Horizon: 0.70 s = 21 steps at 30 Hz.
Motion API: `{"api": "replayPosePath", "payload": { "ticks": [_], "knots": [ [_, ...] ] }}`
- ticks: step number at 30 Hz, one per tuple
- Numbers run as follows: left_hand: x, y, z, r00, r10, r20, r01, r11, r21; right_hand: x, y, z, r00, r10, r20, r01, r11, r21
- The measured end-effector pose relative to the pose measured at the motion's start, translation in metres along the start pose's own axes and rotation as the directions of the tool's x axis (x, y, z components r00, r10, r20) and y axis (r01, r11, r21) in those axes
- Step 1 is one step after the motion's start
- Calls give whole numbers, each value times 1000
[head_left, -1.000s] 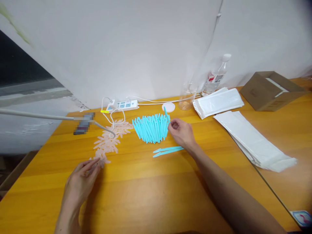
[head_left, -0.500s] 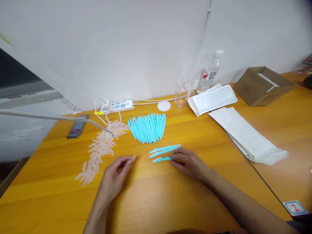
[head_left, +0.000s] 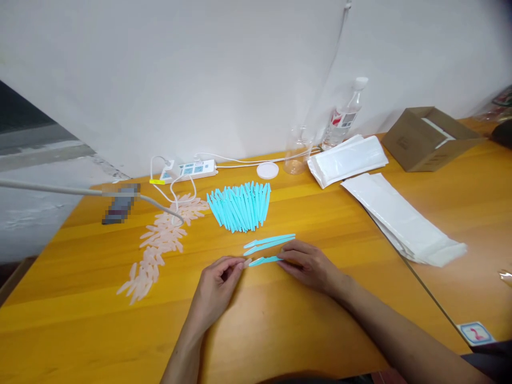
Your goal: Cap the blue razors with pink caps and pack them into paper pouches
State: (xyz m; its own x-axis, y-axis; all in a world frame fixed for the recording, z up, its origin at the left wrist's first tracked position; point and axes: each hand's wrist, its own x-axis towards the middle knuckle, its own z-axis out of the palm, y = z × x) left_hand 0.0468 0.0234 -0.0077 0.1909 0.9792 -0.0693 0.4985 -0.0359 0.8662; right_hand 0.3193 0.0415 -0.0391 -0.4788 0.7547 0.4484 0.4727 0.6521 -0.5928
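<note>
My right hand pinches the handle end of a turquoise eyebrow razor, its blade end pointing left. Between the thumb and fingertips of my left hand is a small translucent pink cap, right at the tip of that razor. Whether the cap has slid over the blade I cannot tell. Two more razors lie side by side just beyond. A dense row of turquoise razors is spread farther back, and a curved heap of pink caps lies to the left.
A power strip with white cables stands by the wall; a grey cable crosses above the caps. Along the back are a round lid, clear jar, water bottle and cardboard box. White plastic bags lie right.
My left hand has moved right with the cap, up to the razor's tip. My right hand keeps its hold on the razor. The view has shifted slightly.
</note>
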Motion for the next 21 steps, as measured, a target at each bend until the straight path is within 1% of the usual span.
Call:
{"api": "replayPosePath", "payload": {
  "ticks": [5, 7, 10, 12, 14, 16, 18, 21],
  "knots": [
    [-3, -2, -6, 998, -68, -6, 68, 997, -47, 0, 1, 1, 1000, 1, -21, -1, 1000, 24],
    [-3, -1, -5, 999, -50, 4, 50, 998, -45, 0, 1, 1, 1000, -1, -14, 1, 1000, 23],
    [-1, 4, 3, 999, 6, 36, -5, 1000, -12, 1, 0, 0, 1000, -3, 16, 3, 1000, 13],
    [1, 8, 9, 999, 30, 33, -30, 999, 23, 1, -1, 0, 999, 1, 34, -1, 1000, 8],
    [1, 9, 11, 999, 36, 20, -36, 999, 40, 1, -2, -1, 999, 8, 43, -8, 1000, 4],
    [0, 7, 7, 1000, 13, 4, -13, 1000, 22, 0, -2, -1, 1000, 7, 31, -7, 1000, 4],
    [-2, 3, 0, 999, -33, -2, 33, 999, -15, 0, -3, 0, 1000, -2, 16, 2, 1000, 11],
    [-5, -2, -9, 997, -72, 17, 73, 997, -26, 1, -3, 0, 1000, -8, 7, 8, 1000, 17]
  ]
}}
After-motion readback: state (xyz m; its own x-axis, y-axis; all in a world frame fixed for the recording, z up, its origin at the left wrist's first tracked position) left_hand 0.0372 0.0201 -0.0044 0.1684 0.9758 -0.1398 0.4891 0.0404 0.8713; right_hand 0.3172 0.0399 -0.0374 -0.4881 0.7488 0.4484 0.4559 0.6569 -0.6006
